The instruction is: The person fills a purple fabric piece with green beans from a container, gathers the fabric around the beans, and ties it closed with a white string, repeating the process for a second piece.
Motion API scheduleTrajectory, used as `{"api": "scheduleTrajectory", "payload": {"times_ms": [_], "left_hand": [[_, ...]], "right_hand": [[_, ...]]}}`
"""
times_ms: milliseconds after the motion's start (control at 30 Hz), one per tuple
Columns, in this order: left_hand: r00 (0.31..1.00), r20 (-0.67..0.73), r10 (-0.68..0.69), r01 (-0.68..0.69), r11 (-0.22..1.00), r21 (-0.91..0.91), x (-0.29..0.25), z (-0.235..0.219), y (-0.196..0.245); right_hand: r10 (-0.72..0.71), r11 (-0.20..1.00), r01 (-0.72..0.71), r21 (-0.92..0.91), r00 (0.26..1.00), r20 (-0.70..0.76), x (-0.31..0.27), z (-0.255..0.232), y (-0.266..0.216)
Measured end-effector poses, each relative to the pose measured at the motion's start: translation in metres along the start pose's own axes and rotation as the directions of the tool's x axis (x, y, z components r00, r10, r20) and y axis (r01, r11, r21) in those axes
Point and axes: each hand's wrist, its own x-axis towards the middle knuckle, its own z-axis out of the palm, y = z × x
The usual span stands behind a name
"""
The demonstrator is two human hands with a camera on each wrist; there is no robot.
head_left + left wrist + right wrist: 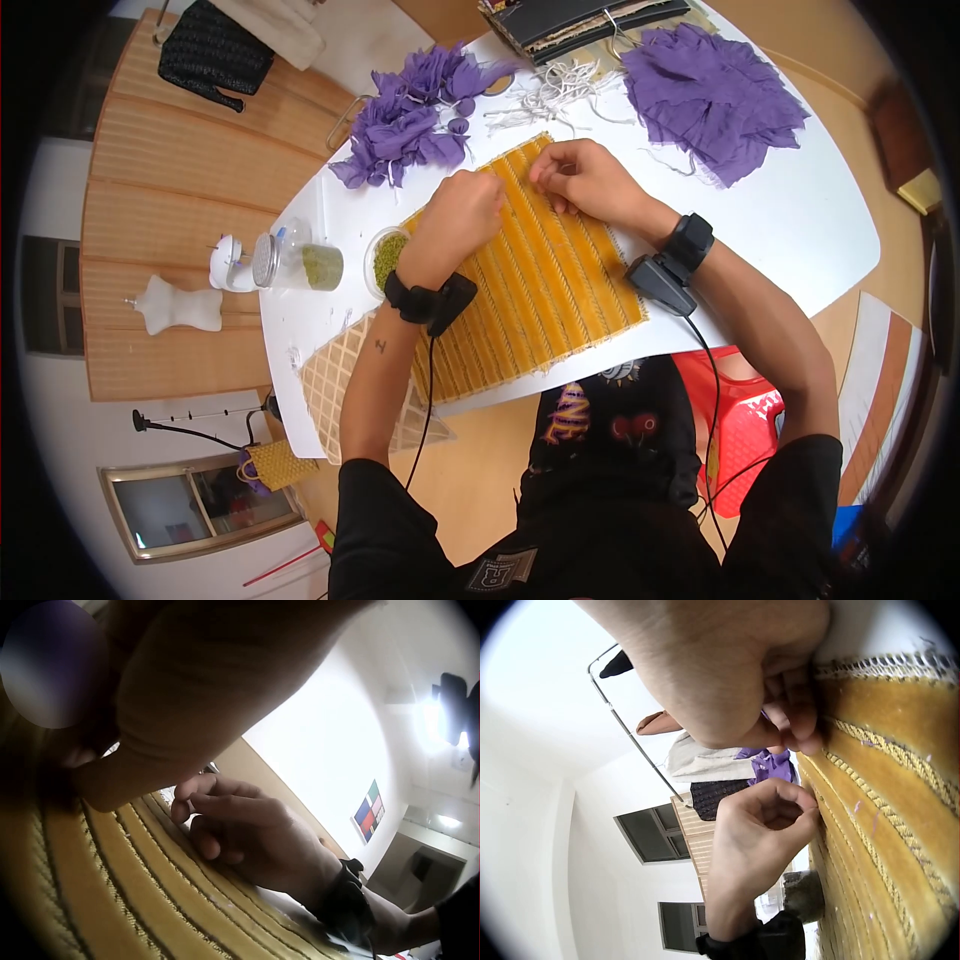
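A mustard-yellow striped fabric panel (545, 310) with twisted cord lines lies on the white table. My left hand (460, 220) is over its far left part, thumb and forefinger tips brought together close to the fabric in the right wrist view. My right hand (585, 178) is at the panel's far right edge. Its fingers are curled, and the thumb meets the forefinger in the left wrist view. No object shows between the fingertips of either hand; whether they pinch a thread or something tiny I cannot tell.
A bowl of green bits (388, 258) stands beside my left wrist, near a clear jar (322, 267). Purple fabric flowers (410, 125), white cords (565, 95) and a purple ruffled piece (710, 100) lie along the far side. A beige lattice piece (345, 385) overhangs the near-left edge.
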Motion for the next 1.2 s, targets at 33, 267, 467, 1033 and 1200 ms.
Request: {"api": "scheduleTrajectory", "payload": {"times_ms": [33,267,467,1033,1200], "left_hand": [[1.0,0.006,-0.006,0.006,1.0,-0.008,0.0,0.0,0.0],[1.0,0.018,0.004,0.0,0.979,-0.206,-0.002,-0.006,0.015],[1.0,-0.004,-0.004,0.003,0.963,-0.269,-0.001,-0.002,0.015],[0.929,-0.052,-0.365,0.334,0.893,-0.301,-0.044,-0.069,-0.011],[0.892,-0.003,-0.453,0.443,0.875,-0.195,-0.089,-0.075,-0.045]], "right_hand": [[0.012,1.0,-0.012,-0.023,1.0,0.01,0.0,0.0,0.0],[0.012,0.999,-0.011,-0.041,1.0,0.025,0.001,-0.001,0.002],[0.012,0.999,-0.011,-0.049,1.0,0.022,0.001,-0.001,0.002],[0.002,0.996,0.0,-0.09,1.0,0.028,-0.003,-0.001,0.0],[-0.056,0.988,0.059,-0.145,0.998,0.021,-0.005,0.003,0.001]]}}
